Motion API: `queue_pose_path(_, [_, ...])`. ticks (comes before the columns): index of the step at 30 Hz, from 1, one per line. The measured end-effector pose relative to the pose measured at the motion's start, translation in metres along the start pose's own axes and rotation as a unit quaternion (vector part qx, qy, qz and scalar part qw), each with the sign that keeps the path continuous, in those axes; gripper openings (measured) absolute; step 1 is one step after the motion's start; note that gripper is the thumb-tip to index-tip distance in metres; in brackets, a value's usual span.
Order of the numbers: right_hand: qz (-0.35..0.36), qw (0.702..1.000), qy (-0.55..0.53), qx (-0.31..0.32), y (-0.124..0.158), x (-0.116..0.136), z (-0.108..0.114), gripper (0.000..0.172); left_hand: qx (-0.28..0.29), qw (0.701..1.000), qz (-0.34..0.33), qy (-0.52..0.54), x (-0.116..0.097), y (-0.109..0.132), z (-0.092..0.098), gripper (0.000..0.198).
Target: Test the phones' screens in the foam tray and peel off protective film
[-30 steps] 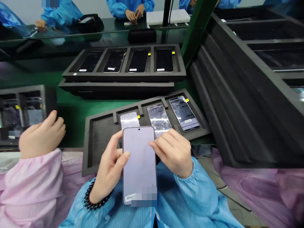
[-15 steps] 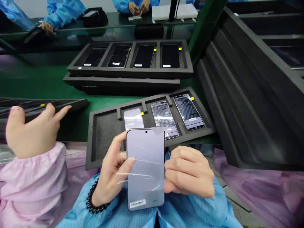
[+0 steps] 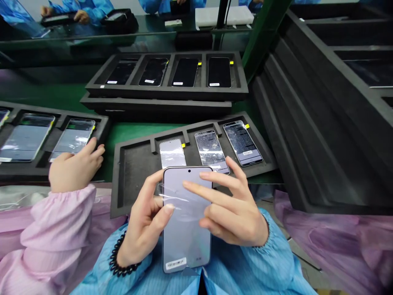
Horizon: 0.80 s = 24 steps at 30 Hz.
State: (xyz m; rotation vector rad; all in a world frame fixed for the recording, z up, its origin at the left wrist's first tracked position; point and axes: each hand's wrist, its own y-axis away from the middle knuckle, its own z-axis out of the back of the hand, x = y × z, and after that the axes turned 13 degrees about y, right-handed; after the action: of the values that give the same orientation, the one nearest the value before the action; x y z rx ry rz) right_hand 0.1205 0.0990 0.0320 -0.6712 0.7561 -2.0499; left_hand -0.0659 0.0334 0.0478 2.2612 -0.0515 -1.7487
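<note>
My left hand (image 3: 143, 229) grips a smartphone (image 3: 187, 229) by its left side, thumb on the front edge and fingers behind. The phone is upright and its screen is lit pale grey, with a barcode label at the bottom left. Creased clear film glints across its upper left part. Over the upper right of the screen, my right hand (image 3: 235, 209) has its fingers spread, with the index fingertip at or just above the glass. Behind the phone lies a black foam tray (image 3: 132, 172) holding three phones, including a lit one (image 3: 244, 143) at the right.
Two stacked black trays (image 3: 166, 96) stand farther back, the top one with several dark-screened phones. At left, a co-worker's hand (image 3: 76, 168) in a pink sleeve touches another phone tray (image 3: 102, 131). Large black trays (image 3: 285, 123) lean at right beside a green post (image 3: 265, 41).
My right hand has opened from a closed shape at the phone's right edge and moved over the screen. The co-worker's left-hand tray now lies flatter, showing its phones, with their hand on it.
</note>
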Motion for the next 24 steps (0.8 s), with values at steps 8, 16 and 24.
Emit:
queue_pose_path(8, [-0.020,0.998,-0.045,-0.026,0.003,-0.006,0.002,0.046,-0.020,1.000,0.010,-0.013,0.000,-0.003,0.004,0.063])
queue_pose_path(16, [-0.048,0.992,-0.050,-0.105,0.007,-0.007,-0.004,0.044,-0.014,1.000,0.005,-0.005,0.000,-0.002,0.009,0.062])
queue_pose_path(24, [-0.053,0.997,-0.028,-0.039,0.007,-0.011,0.000,0.043,-0.005,1.000,-0.004,0.004,-0.001,-0.004,0.009,0.063])
